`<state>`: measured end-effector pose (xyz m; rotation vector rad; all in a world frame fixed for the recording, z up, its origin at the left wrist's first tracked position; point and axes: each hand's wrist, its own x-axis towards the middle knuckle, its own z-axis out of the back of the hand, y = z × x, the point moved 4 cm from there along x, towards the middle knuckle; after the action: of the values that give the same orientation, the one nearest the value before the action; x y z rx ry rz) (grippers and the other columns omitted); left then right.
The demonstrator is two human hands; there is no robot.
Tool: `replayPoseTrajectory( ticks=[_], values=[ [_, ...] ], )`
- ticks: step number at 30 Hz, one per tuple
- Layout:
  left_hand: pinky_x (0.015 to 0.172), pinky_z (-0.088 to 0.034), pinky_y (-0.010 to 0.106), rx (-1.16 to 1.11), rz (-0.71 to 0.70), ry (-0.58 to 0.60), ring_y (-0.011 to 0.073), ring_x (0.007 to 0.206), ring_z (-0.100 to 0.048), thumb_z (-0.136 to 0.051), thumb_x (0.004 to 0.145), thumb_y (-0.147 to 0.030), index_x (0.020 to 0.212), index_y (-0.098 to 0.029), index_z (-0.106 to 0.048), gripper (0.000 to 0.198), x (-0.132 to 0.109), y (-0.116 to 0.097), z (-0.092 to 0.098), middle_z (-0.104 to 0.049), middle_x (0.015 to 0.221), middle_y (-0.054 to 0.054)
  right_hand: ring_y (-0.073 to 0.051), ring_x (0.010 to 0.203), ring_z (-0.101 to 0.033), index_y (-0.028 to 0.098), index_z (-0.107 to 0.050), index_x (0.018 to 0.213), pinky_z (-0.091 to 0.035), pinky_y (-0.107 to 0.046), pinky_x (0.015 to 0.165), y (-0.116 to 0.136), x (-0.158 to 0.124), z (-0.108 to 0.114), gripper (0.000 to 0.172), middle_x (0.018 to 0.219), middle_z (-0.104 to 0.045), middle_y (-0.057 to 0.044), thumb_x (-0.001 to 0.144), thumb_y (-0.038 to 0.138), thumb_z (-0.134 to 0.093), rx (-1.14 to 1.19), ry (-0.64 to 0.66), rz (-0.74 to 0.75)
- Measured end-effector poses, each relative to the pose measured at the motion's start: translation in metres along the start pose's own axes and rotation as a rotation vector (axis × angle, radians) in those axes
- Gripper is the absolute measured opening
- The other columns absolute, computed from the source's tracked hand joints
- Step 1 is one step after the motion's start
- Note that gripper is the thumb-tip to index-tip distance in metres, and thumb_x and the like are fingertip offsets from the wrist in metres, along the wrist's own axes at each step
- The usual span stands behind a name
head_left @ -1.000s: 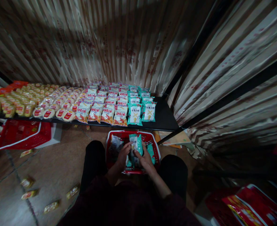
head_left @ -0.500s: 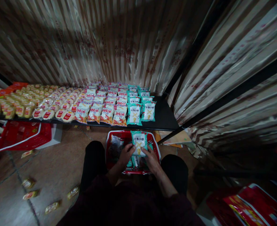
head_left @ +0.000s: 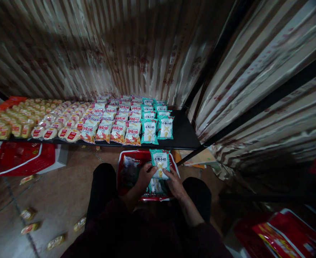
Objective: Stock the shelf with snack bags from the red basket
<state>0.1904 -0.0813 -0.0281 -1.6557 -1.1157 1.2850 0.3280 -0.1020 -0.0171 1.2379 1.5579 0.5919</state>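
Observation:
A teal snack packet (head_left: 160,163) is held face up over the red basket (head_left: 124,157) between my knees. My left hand (head_left: 145,176) grips its lower left corner and my right hand (head_left: 174,181) its lower right corner. More teal packets lie in the basket under my hands. On the black shelf (head_left: 183,134) ahead, teal packets (head_left: 158,125) stand in two rows at the right end of the display, beside rows of red-and-white packets (head_left: 112,123).
Round and yellow wrapped snacks (head_left: 37,120) fill the shelf's left part. Another red basket (head_left: 15,157) sits under the shelf at left. Loose snack packets (head_left: 29,227) lie on the floor. Striped curtains hang behind and at right. Red packaging (head_left: 281,236) lies at lower right.
Both hands lifted a teal packet out of the basket and turned it face up, a little higher and nearer the shelf. The view has shifted slightly.

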Motion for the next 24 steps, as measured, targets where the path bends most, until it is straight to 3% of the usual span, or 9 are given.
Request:
replayPoseTrajectory(
  ticks=[7,16,24],
  values=[
    [0.080,-0.052,0.034,-0.027,0.006,-0.029,0.0251,0.093,-0.067,-0.074,0.064,-0.044,0.090,-0.017,-0.066,0.039,0.002,-0.004,-0.009,-0.073,0.094,0.007,-0.030,0.094,-0.068,0.022,-0.069,0.099,-0.051,-0.043,0.085,0.008,0.001,0.004,0.046,0.097,-0.075,-0.005,0.061,0.046,-0.080,-0.024,-0.001,0.034],
    [0.079,-0.052,0.033,-0.010,-0.060,-0.028,0.0226,0.092,-0.066,-0.070,0.069,-0.038,0.094,-0.017,-0.063,0.033,0.010,0.001,-0.018,-0.072,0.094,0.006,-0.031,0.101,-0.066,0.024,-0.065,0.111,-0.050,-0.045,0.089,0.019,0.008,0.014,0.055,0.109,-0.072,-0.006,0.063,0.047,-0.079,-0.099,0.019,0.071],
    [0.081,-0.052,0.032,0.104,-0.148,-0.051,0.0209,0.093,-0.067,-0.061,0.076,-0.026,0.098,-0.017,-0.062,0.024,0.014,-0.020,-0.028,-0.071,0.099,0.006,-0.030,0.101,-0.066,0.026,-0.060,0.122,-0.051,-0.043,0.089,0.036,0.014,0.016,0.065,0.115,-0.070,-0.007,0.064,0.049,-0.078,-0.161,0.040,0.141]
  ],
)
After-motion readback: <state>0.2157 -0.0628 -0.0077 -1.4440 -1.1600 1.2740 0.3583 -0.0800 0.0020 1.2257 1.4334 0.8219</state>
